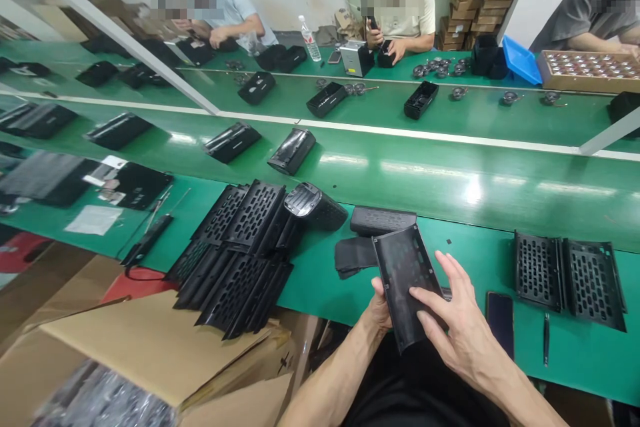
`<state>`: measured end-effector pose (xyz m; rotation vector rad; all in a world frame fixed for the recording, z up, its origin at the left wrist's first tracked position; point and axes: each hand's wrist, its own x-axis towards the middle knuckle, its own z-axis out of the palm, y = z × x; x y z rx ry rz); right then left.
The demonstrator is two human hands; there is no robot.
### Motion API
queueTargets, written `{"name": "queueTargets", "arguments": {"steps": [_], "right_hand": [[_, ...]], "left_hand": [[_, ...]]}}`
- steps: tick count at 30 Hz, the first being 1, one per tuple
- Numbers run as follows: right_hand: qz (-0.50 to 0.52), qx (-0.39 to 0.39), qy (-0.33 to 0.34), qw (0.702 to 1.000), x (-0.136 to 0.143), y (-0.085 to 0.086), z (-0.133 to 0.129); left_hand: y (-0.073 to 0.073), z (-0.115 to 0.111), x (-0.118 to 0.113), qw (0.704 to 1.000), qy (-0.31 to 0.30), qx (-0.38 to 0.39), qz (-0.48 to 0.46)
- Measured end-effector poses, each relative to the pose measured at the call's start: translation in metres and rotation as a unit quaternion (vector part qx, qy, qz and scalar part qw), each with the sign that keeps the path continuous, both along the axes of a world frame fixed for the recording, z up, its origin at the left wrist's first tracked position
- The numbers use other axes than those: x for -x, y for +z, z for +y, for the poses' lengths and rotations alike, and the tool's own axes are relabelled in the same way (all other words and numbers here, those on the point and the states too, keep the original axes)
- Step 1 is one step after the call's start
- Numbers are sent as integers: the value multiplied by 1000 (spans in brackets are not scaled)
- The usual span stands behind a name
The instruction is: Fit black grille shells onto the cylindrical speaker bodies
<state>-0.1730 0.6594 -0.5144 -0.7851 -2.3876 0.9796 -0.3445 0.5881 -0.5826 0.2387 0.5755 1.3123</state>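
Note:
A curved black perforated cover (pixel 404 280) is held tilted above the table's front edge, its hollow side up with a dark sheet lying over the holes. My left hand (pixel 379 307) grips its left edge, thumb on the rim and the other fingers hidden beneath. Two fingertips of my right hand (pixel 457 317) press on the sheet; its other fingers are spread and stretched out. Just behind the cover lie a stack of black mesh sheets (pixel 354 257) and another black slotted cover (pixel 383 220).
Stacked perforated covers (pixel 250 267) and a black speaker housing (pixel 317 207) stand left. Right are two covers (pixel 540 270), a phone (pixel 500 323) and a pen (pixel 546 340). A green conveyor (pixel 440 180) carries housings. An electric screwdriver (pixel 150 240) and an open carton (pixel 120 347) lie left. Several people work opposite.

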Motion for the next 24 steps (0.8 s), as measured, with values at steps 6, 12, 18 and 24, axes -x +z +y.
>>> {"name": "queueTargets", "arguments": {"steps": [6,12,18,24], "right_hand": [[35,25,6,999,-6,11,-1],[76,108,-156,979,-29,-38,35],[-285,146,97,942,-22,-128,38],[-378,116,149,906,-7,-123,28]], "left_hand": [[-4,-6,1,1000,14,20,4],[-9,-9,11,996,63,54,-14],[8,-1,35,990,128,48,31],[24,-3,46,978,196,44,63]]}}
